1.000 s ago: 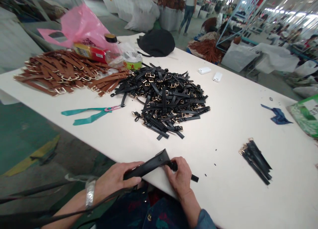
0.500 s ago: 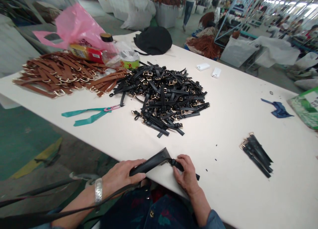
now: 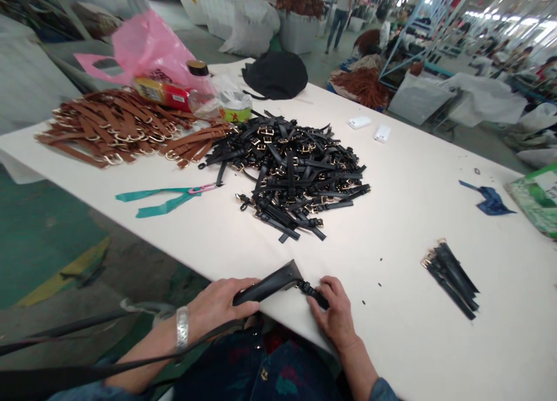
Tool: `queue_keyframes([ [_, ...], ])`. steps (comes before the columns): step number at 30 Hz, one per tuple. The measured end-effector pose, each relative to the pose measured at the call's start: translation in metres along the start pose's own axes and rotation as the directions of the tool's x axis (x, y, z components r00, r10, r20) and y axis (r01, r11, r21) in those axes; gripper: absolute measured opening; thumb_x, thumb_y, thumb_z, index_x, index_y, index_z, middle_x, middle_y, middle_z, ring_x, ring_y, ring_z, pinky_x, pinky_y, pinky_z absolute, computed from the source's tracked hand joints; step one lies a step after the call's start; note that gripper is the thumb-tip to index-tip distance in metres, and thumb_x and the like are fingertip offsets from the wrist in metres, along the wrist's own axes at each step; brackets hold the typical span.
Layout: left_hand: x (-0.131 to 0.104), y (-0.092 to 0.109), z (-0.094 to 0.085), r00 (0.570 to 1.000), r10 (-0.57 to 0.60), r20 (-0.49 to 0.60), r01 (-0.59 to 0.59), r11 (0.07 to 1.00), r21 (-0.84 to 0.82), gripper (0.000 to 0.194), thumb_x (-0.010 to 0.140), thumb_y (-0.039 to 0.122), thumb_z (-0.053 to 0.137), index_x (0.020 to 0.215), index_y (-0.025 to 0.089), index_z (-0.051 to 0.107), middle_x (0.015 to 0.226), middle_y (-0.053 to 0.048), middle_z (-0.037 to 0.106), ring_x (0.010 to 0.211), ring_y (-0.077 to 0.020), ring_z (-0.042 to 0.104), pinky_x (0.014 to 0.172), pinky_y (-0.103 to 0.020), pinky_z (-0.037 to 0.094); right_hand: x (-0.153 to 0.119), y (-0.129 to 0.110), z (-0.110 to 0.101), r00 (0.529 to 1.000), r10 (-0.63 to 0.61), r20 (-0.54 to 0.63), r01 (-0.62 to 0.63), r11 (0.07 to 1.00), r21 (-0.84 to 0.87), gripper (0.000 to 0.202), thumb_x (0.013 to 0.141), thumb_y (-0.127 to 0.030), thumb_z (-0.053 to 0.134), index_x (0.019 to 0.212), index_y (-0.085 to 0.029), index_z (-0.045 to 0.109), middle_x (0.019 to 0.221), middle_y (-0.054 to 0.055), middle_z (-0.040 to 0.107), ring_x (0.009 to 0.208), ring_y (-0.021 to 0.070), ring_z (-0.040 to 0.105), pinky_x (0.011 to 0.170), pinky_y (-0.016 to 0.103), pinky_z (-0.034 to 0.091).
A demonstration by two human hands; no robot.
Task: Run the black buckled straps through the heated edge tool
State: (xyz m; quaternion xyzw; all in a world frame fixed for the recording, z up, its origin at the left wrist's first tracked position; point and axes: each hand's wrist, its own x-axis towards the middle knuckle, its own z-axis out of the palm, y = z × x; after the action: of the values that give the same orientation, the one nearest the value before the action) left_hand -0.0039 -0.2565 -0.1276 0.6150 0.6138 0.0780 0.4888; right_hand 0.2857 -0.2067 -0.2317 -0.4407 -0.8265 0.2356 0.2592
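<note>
At the table's near edge, my left hand (image 3: 226, 299) is wrapped round a wide black leather strap (image 3: 274, 281), thumb below and fingers on top. A narrower black buckle strap (image 3: 314, 295) joins its right end, and my right hand (image 3: 334, 309) pinches this strap between thumb and fingers. Beyond my hands lies a large pile of black straps (image 3: 289, 163) with gold buckles. A small bundle of black straps (image 3: 450, 279) rests to the right.
Brown straps (image 3: 108, 122) are heaped at the left near a pink bag (image 3: 148, 47) and a bottle (image 3: 199, 82). Teal ribbons with a pink clip (image 3: 202, 188), a black cap (image 3: 276, 75), two white devices (image 3: 382, 134) and a blue cloth (image 3: 491, 199) lie on the table (image 3: 404, 215).
My right hand has slid slightly right and down along the narrow strap, covering its far end. The view has shifted a little, and the distant person has changed stance.
</note>
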Motion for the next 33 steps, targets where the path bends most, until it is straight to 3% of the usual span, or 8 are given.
queue_keyframes([
  [7, -0.007, 0.001, -0.006, 0.999, -0.033, -0.008, 0.034, 0.990, 0.136, 0.046, 0.080, 0.049, 0.053, 0.119, 0.026, 0.064, 0.105, -0.003, 0.073, 0.092, -0.0262, 0.067, 0.080, -0.028, 0.047, -0.008, -0.002, 0.000, 0.999, 0.021, -0.040, -0.021, 1.000, -0.002, 0.019, 0.084, -0.022, 0.055, 0.100, -0.022, 0.066, 0.090, 0.008, 0.060, 0.087, 0.0219, 0.058, 0.074, 0.036, 0.052],
  [14, 0.001, 0.011, -0.013, 0.999, -0.038, 0.037, 0.029, 0.978, 0.204, 0.049, 0.080, 0.046, 0.055, 0.124, 0.027, 0.062, 0.098, -0.003, 0.074, 0.087, -0.0257, 0.067, 0.075, -0.027, 0.047, -0.008, 0.001, 0.005, 0.997, 0.056, -0.050, -0.054, 0.998, 0.031, 0.018, 0.084, -0.022, 0.056, 0.098, -0.020, 0.066, 0.089, 0.007, 0.059, 0.086, 0.0212, 0.056, 0.075, 0.037, 0.050],
  [20, 0.018, 0.022, -0.002, 1.000, 0.001, 0.027, -0.006, 0.987, 0.158, 0.047, 0.081, 0.046, 0.052, 0.121, 0.024, 0.063, 0.094, -0.004, 0.074, 0.086, -0.0256, 0.067, 0.071, -0.027, 0.047, -0.006, 0.000, 0.005, 0.996, 0.076, -0.040, -0.074, 0.997, 0.036, 0.017, 0.083, -0.022, 0.057, 0.098, -0.020, 0.065, 0.088, 0.007, 0.058, 0.086, 0.0208, 0.055, 0.075, 0.036, 0.049],
  [22, 0.018, 0.021, -0.002, 1.000, -0.007, 0.016, 0.005, 0.990, 0.138, 0.046, 0.081, 0.046, 0.052, 0.120, 0.024, 0.063, 0.095, -0.003, 0.074, 0.086, -0.0253, 0.066, 0.072, -0.027, 0.047, -0.006, 0.000, 0.006, 0.996, 0.071, -0.047, -0.069, 0.997, 0.039, 0.017, 0.083, -0.022, 0.058, 0.097, -0.020, 0.065, 0.087, 0.006, 0.058, 0.085, 0.0205, 0.055, 0.075, 0.035, 0.049],
  [27, 0.004, 0.011, -0.012, 0.994, 0.023, 0.106, -0.034, 0.995, 0.097, 0.041, 0.080, 0.046, 0.050, 0.113, 0.026, 0.066, 0.090, 0.001, 0.073, 0.079, -0.0215, 0.066, 0.071, -0.024, 0.047, -0.006, 0.003, 0.008, 0.996, 0.059, -0.062, -0.057, 0.998, 0.038, 0.016, 0.082, -0.023, 0.059, 0.096, -0.020, 0.066, 0.087, 0.006, 0.059, 0.084, 0.0203, 0.055, 0.073, 0.035, 0.050],
  [33, 0.009, 0.019, -0.003, 0.998, 0.000, 0.060, -0.005, 0.996, 0.092, 0.046, 0.080, 0.047, 0.050, 0.118, 0.026, 0.064, 0.096, 0.000, 0.074, 0.083, -0.0228, 0.066, 0.076, -0.026, 0.047, -0.006, 0.002, 0.007, 0.996, 0.069, -0.056, -0.066, 0.997, 0.051, 0.016, 0.081, -0.022, 0.061, 0.096, -0.020, 0.066, 0.086, 0.006, 0.058, 0.084, 0.0206, 0.055, 0.073, 0.035, 0.049],
])
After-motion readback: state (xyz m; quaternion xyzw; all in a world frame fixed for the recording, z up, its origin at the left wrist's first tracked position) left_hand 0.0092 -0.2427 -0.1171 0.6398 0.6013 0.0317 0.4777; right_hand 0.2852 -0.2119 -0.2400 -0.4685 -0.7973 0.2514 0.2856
